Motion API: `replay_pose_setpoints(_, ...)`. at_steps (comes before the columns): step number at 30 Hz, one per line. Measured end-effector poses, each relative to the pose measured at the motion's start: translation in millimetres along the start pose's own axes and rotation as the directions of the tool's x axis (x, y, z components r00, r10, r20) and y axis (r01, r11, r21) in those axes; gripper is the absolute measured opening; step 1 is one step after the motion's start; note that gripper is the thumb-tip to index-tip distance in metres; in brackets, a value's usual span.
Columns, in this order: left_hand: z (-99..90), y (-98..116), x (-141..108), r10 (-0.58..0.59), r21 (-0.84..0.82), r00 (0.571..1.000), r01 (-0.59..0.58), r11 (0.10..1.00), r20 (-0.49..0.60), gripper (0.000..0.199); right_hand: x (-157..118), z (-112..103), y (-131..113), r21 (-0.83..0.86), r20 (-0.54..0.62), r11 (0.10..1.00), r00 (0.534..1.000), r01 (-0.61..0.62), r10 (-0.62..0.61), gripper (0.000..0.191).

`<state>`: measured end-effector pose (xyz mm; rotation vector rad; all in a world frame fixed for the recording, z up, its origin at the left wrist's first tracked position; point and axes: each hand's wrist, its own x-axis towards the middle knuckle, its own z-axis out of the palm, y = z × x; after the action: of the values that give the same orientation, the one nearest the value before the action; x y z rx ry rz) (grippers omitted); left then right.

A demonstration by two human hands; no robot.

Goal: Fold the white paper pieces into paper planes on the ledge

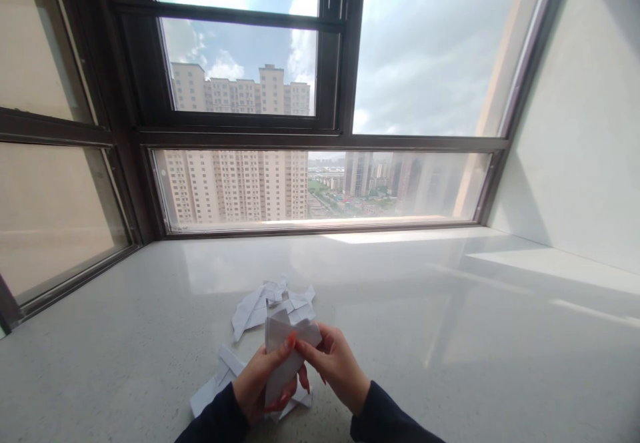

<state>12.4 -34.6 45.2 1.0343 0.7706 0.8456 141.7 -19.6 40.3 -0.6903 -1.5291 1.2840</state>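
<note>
A folded piece of white paper is held up between both hands above the pale sill. My left hand wraps round it from the left, thumb on its face and fingers behind. My right hand pinches its upper right part, thumb close to the left thumb. Just beyond the hands lie several folded white paper pieces. More folded paper sits to the left, partly hidden by the left hand and sleeve. Another piece shows beneath the hands.
A broad, glossy speckled windowsill spreads around the hands. Dark window frames stand at the back and left, with tall buildings beyond the glass. At the right is a white wall; sunlight streaks the sill near it.
</note>
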Motion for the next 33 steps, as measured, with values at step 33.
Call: replay_pose_setpoints(33, -8.0, -1, -1, -0.165, -0.16, 0.978, 0.185, 0.97, 0.129, 0.024, 1, -1, 2, 0.019, -0.041, 0.999, 0.998, -0.044, 0.045, 0.034)
